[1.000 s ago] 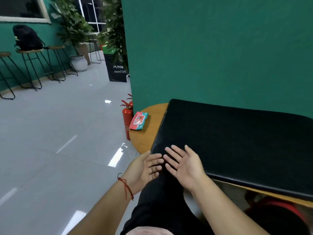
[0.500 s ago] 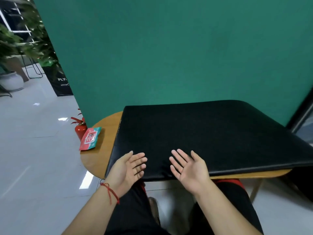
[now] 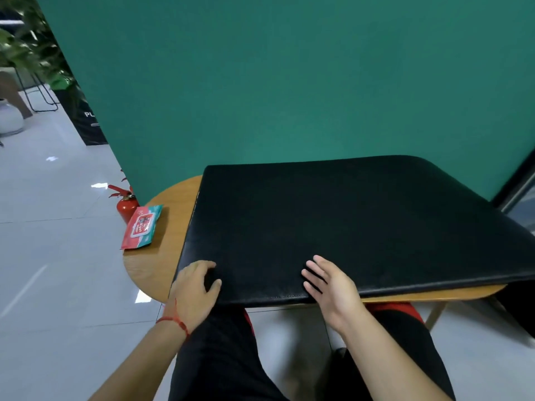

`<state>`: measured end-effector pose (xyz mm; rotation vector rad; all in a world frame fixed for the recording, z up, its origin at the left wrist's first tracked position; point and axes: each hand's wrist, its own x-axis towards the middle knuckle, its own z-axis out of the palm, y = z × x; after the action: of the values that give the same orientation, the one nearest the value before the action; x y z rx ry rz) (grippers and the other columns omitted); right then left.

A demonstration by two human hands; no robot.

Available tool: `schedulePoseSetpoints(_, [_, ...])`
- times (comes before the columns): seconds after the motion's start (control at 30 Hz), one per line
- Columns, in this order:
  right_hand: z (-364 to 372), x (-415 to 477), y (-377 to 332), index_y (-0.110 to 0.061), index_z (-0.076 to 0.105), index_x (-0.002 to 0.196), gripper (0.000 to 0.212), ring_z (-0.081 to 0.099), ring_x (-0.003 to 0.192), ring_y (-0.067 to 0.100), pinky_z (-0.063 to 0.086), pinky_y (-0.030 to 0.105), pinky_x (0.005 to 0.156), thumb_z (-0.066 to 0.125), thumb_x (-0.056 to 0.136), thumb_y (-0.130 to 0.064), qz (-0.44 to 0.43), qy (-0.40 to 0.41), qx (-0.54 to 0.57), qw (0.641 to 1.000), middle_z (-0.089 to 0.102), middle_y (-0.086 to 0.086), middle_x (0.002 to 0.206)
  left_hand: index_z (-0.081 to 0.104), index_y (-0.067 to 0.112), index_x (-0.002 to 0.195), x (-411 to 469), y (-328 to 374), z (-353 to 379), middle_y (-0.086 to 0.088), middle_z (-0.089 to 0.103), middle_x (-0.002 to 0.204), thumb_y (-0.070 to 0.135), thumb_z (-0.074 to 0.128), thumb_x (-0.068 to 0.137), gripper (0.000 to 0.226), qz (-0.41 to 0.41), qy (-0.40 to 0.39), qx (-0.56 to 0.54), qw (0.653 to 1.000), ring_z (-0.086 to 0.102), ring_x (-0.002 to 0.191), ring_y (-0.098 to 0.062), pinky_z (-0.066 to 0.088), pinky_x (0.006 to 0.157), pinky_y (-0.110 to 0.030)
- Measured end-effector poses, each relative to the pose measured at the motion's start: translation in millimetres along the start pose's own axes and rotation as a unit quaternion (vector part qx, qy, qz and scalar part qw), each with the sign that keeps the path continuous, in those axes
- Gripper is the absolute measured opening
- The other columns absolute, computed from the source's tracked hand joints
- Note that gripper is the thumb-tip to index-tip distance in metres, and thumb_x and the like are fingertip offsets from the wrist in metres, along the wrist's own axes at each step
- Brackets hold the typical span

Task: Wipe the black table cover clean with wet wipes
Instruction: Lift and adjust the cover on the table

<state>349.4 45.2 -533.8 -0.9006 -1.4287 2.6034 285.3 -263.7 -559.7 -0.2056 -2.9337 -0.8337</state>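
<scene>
A black table cover [image 3: 341, 224] lies flat over most of a wooden table [image 3: 162, 261], against a green wall. A red and teal pack of wet wipes [image 3: 141, 227] rests closed on the bare wood at the table's left edge. My left hand [image 3: 197, 287] rests palm down on the cover's near left corner, fingers curled over the edge, holding nothing. My right hand [image 3: 330, 285] hovers at the cover's near edge, turned partly on its side with fingers spread and empty. My black-trousered legs are under the table.
A red fire extinguisher [image 3: 125, 204] stands on the floor behind the table's left end. A green wall [image 3: 289, 82] rises right behind the table. Plants [image 3: 31, 53] and a white pot [image 3: 10, 118] stand far left on the grey tiled floor.
The view has swung right and settled over the table. My left hand turned palm down onto the cover's corner; my right hand moved forward over the cover's near edge.
</scene>
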Motion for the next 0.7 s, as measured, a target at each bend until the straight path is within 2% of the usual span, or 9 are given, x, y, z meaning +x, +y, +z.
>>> schedulePoseSetpoints(0.1, [-21, 5, -9, -0.01, 0.062, 0.135, 0.029, 0.074, 0.113, 0.028, 0.057, 0.04, 0.099, 0.06, 0.106, -0.011, -0.032, 0.052, 0.014, 0.998, 0.071, 0.011, 0.129, 0.059, 0.021, 0.14, 0, -5, 14, -0.001, 0.059, 0.145, 0.037, 0.061, 0.1, 0.042, 0.004, 0.007, 0.081, 0.997, 0.053, 0.135, -0.024, 0.046, 0.115, -0.049])
schedulePoseSetpoints(0.2, [-51, 7, -24, -0.01, 0.056, 0.14, 0.033, 0.076, 0.11, 0.027, 0.059, 0.038, 0.095, 0.055, 0.107, -0.008, -0.05, 0.106, 0.05, 0.992, 0.07, 0.01, 0.13, 0.055, 0.024, 0.146, -11, 19, 28, -0.003, 0.049, 0.157, 0.036, 0.051, 0.105, 0.043, -0.006, 0.011, 0.118, 0.993, 0.04, 0.149, -0.029, 0.031, 0.123, -0.057])
schedulePoseSetpoints(0.33, [-85, -1, -40, -0.01, 0.052, 0.145, 0.038, 0.075, 0.11, 0.026, 0.059, 0.037, 0.091, 0.052, 0.107, -0.008, -0.056, 0.162, 0.085, 0.982, 0.071, 0.008, 0.128, 0.049, 0.026, 0.152, -29, 67, 53, 0.001, 0.039, 0.164, 0.045, 0.038, 0.106, 0.051, 0.068, -0.032, 0.127, 0.989, 0.029, 0.156, -0.026, 0.026, 0.126, -0.054])
schedulePoseSetpoints(0.4, [-99, -4, -45, -0.008, 0.055, 0.141, 0.035, 0.074, 0.11, 0.026, 0.06, 0.037, 0.09, 0.053, 0.106, -0.009, -0.046, 0.199, 0.106, 0.973, 0.072, 0.008, 0.125, 0.042, 0.029, 0.156, -35, 93, 66, 0.005, 0.032, 0.168, 0.05, 0.034, 0.104, 0.057, 0.112, -0.074, 0.125, 0.983, 0.021, 0.159, -0.023, 0.02, 0.128, -0.051])
schedulePoseSetpoints(0.47, [-113, -11, -53, -0.005, 0.06, 0.132, 0.028, 0.071, 0.11, 0.024, 0.059, 0.035, 0.088, 0.056, 0.104, -0.009, -0.043, 0.235, 0.125, 0.963, 0.071, 0.009, 0.12, 0.035, 0.032, 0.16, -40, 121, 81, 0.01, 0.024, 0.17, 0.048, 0.039, 0.106, 0.057, 0.158, -0.119, 0.116, 0.973, 0.013, 0.16, -0.019, 0.013, 0.13, -0.047])
schedulePoseSetpoints(0.53, [-121, -18, -57, -0.006, 0.064, 0.118, 0.015, 0.068, 0.106, 0.021, 0.058, 0.035, 0.087, 0.059, 0.104, -0.008, -0.035, 0.255, 0.133, 0.957, 0.068, 0.01, 0.115, 0.035, 0.032, 0.159, -44, 142, 93, 0.011, 0.026, 0.169, 0.043, 0.044, 0.106, 0.056, 0.2, -0.151, 0.083, 0.965, 0.013, 0.16, -0.019, 0.009, 0.13, -0.042])
schedulePoseSetpoints(0.6, [-125, -21, -58, -0.008, 0.063, 0.11, 0.007, 0.066, 0.102, 0.019, 0.057, 0.038, 0.091, 0.061, 0.103, -0.007, -0.02, 0.246, 0.15, 0.957, 0.065, 0.01, 0.11, 0.043, 0.031, 0.155, -51, 158, 97, 0.013, 0.037, 0.163, 0.038, 0.049, 0.105, 0.051, 0.221, -0.166, 0.008, 0.961, 0.023, 0.157, -0.013, 0.015, 0.13, -0.033])
schedulePoseSetpoints(0.67, [-130, -21, -60, -0.005, 0.059, 0.125, 0.024, 0.062, 0.113, 0.023, 0.057, 0.045, 0.1, 0.064, 0.101, -0.007, -0.014, 0.222, 0.176, 0.959, 0.061, 0.009, 0.12, 0.052, 0.034, 0.147, -63, 172, 95, 0.023, 0.05, 0.147, 0.034, 0.054, 0.105, 0.042, 0.203, -0.177, -0.104, 0.957, 0.039, 0.143, 0.004, 0.03, 0.122, -0.021])
schedulePoseSetpoints(0.7, [-133, -19, -61, -0.006, 0.056, 0.135, 0.036, 0.06, 0.119, 0.026, 0.054, 0.048, 0.105, 0.065, 0.1, -0.009, -0.013, 0.206, 0.193, 0.959, 0.06, 0.008, 0.126, 0.057, 0.038, 0.14, -69, 176, 93, 0.028, 0.055, 0.139, 0.033, 0.057, 0.105, 0.036, 0.169, -0.181, -0.157, 0.956, 0.045, 0.134, 0.01, 0.035, 0.115, -0.017])
